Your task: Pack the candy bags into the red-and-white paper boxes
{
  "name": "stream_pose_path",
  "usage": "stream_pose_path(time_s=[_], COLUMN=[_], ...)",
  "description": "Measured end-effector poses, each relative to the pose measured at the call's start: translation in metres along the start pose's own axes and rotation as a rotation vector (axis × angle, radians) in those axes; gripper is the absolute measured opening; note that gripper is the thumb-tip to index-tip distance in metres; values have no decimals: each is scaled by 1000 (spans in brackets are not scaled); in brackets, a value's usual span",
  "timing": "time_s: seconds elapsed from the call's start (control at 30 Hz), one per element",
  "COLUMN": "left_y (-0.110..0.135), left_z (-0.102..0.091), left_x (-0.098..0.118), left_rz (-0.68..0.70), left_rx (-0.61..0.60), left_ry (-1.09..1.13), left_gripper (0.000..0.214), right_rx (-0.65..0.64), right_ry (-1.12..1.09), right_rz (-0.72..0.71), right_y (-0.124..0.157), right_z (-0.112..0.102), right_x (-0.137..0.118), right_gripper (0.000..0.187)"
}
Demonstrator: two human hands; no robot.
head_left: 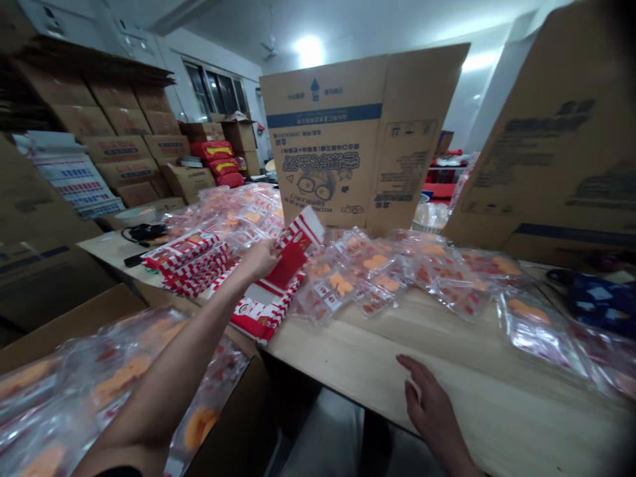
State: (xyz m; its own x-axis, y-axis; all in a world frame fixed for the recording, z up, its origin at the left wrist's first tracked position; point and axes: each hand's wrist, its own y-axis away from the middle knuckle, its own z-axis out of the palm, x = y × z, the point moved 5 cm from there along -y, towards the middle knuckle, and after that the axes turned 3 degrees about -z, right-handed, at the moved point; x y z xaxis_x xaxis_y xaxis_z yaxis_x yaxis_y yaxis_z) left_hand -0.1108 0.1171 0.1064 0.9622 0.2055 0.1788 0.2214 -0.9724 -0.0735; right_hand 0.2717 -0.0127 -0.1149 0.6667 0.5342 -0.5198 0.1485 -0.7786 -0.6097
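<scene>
My left hand (263,257) reaches out over the wooden table (447,371) and pinches a red-and-white striped paper packet (297,248), lifted above a stack of like packets (263,308). A second stack of striped packets (191,262) lies further left. My right hand (431,404) rests flat on the table's near edge, fingers stretched out, holding nothing. Clear plastic bags with orange and red contents (368,271) are spread across the table beyond both hands.
Two tall cardboard boxes stand at the back (358,139) and right (561,146). An open carton of bagged items (99,384) sits at my lower left. Stacked cartons (119,146) line the left wall. A dark blue object (601,298) lies at far right.
</scene>
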Motion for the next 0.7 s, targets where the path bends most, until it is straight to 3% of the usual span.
stream_pose_path(time_s=[0.07, 0.17, 0.23, 0.3, 0.37, 0.47, 0.6, 0.7], left_y=[11, 41, 59, 68, 71, 78, 103, 120], left_z=[-8, 7, 25, 43, 58, 78, 108, 126], left_x=[44, 113, 144, 162, 173, 184, 193, 192], left_rz=[232, 560, 632, 664, 721, 820, 823, 790], left_rx=[-62, -316, -445, -496, -460, -275, -53, -21], left_ry=[238, 584, 648, 629, 593, 564, 457, 482], left_gripper=[48, 56, 55, 53, 50, 49, 70, 77], right_rx=[54, 209, 273, 215, 20, -257, -287, -287], right_ry=[-71, -61, -3, -43, -234, -613, -907, -1015], right_rz=[22, -56, 22, 181, 353, 484, 492, 524], right_y=[-42, -105, -133, -144, -141, -125, -113, -107], right_z=[-30, -76, -94, -99, -92, -77, -70, -64], right_x=[-28, -70, -73, -55, -31, -15, -17, -17], right_gripper=[43, 48, 49, 45, 35, 27, 35, 38])
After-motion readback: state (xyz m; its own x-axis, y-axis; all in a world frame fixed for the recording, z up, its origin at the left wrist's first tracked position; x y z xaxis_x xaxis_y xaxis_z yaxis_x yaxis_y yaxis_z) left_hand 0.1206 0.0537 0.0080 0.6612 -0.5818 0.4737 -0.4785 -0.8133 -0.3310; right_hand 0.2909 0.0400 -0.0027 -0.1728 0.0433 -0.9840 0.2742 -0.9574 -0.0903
